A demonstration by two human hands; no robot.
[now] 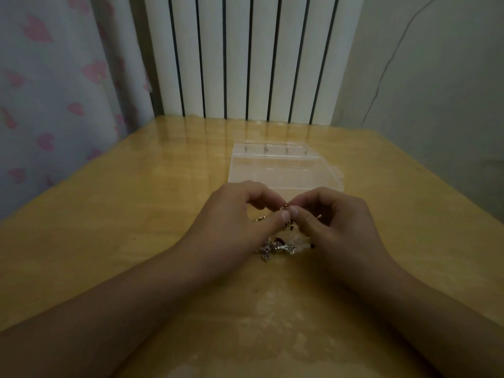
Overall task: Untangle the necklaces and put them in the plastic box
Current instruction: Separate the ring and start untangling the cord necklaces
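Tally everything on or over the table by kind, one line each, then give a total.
hands: 2, left hand and right hand, both pinching the chain
tangle of necklaces: 1 (separate necklaces cannot be counted)
plastic box: 1, clear, beyond the hands
Total: 4

Wooden table (pixel 109 203), white radiator (pixel 245 55), heart-print curtain (pixel 54 77).

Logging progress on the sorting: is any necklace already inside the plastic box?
No: the plastic box looks empty, and the tangled necklaces lie on the table between the left hand and right hand.
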